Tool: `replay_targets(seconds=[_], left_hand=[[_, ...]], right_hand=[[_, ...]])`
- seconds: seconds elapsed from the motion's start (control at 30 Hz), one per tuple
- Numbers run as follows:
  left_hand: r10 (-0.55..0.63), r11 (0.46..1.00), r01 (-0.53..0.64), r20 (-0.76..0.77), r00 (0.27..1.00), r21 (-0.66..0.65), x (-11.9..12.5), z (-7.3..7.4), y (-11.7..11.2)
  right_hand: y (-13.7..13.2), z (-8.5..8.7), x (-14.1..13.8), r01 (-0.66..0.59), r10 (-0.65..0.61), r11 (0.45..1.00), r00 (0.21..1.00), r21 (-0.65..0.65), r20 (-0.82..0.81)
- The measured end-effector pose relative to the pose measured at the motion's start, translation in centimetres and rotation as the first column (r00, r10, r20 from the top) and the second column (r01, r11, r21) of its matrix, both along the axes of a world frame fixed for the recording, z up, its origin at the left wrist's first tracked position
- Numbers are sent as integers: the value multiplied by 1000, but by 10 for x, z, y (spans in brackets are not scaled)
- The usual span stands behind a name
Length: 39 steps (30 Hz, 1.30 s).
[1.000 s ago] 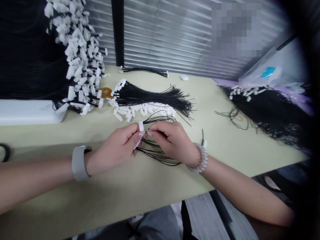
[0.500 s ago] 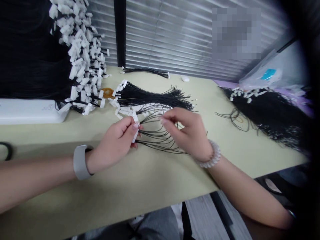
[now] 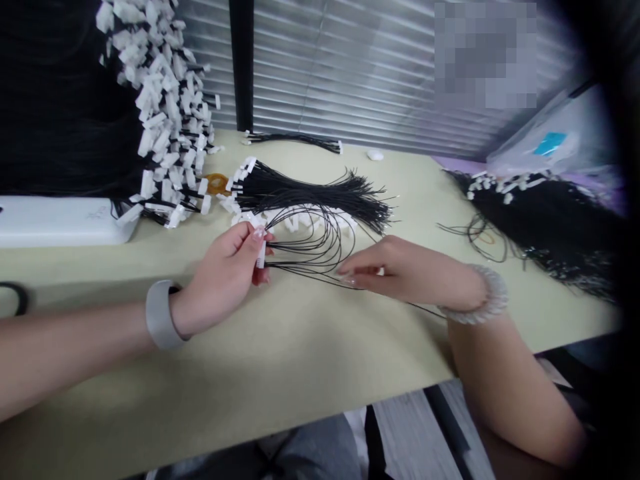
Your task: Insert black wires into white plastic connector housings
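My left hand (image 3: 225,277) is closed around a white plastic connector (image 3: 261,256), thumb on top. Thin black wires (image 3: 305,248) run from this connector to the right, and some bend up and around in loops. Pinched between the fingertips of my right hand (image 3: 405,270) are black wires near their lower right stretch; how many is hidden by the fingers. One wire (image 3: 425,310) sticks out below the right wrist. Just behind both hands lies a thick bundle of black wires (image 3: 310,195) with white connectors at its left end and loose ends at its right.
A large pile of white connectors (image 3: 163,113) on black wires stands at the left, above a white box (image 3: 60,221). A yellow-brown tape roll (image 3: 217,184) is beside the bundle. Another heap of black wires (image 3: 545,220) lies at the right. Slatted blinds (image 3: 360,80) hang behind the table (image 3: 300,360).
My right hand has moved right and slightly down, from the middle of the wires to their lower side. My left hand, with the connector, has shifted slightly left and up.
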<state>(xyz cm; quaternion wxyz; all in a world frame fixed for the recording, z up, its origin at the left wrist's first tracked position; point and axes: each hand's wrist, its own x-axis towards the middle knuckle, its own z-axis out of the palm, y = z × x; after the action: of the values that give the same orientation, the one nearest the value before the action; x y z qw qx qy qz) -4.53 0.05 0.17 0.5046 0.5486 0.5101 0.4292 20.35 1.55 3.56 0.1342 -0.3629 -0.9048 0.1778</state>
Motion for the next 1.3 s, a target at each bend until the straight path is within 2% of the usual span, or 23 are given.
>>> replay_targets(seconds=[0.1, 0.2, 0.37, 0.57, 0.63, 0.7, 0.8, 0.9, 0.97, 1.07, 1.13, 1.2, 1.3], left_hand=[[-7, 1000, 7, -4, 1000, 8, 1, 0, 0], [-10, 1000, 11, 17, 1000, -9, 1, -1, 1], [-5, 999, 8, 62, 998, -40, 2, -1, 2], [-5, 998, 11, 107, 994, -55, 1, -4, 3], [1, 998, 7, 141, 990, -56, 0, -6, 4], [9, 998, 3, 180, 984, -66, 0, -8, 5], [11, 996, 10, 237, 972, -89, 0, -8, 6], [4, 995, 25, 284, 959, -99, 1, -7, 6], [7, 995, 24, 306, 952, -99, 1, -6, 6], [21, 994, 15, 327, 945, -108, 1, -6, 6], [29, 993, 10, 328, 944, -117, 1, -6, 6], [33, 993, 5, 323, 946, -117, 1, -6, 6], [38, 994, -3, 309, 950, -114, 1, -7, 6]], right_hand=[[0, 0, -16, -88, 97, 993, 988, -75, 122], [1, 3, -21, -72, 70, 997, 992, 19, 100], [-1, 9, -14, 29, -30, 988, 1000, 150, 8], [-8, 10, -15, 49, -44, 967, 999, 249, -25], [-12, 12, -18, -3, 15, 983, 998, 183, -65], [-17, 12, -24, -123, 126, 992, 989, 35, -80], [-22, 8, -34, -273, 273, 950, 962, -150, -27], [-23, 2, -42, -262, 283, 941, 956, -214, 73], [-21, -1, -42, -176, 214, 949, 969, -260, 123], [-11, -5, -31, 54, 2, 929, 988, -367, 152], [-2, -9, -20, 219, -180, 863, 975, -456, 127], [8, -14, -10, 314, -342, 770, 938, -556, 57], [19, -20, -3, 290, -550, 621, 823, -728, -141]])
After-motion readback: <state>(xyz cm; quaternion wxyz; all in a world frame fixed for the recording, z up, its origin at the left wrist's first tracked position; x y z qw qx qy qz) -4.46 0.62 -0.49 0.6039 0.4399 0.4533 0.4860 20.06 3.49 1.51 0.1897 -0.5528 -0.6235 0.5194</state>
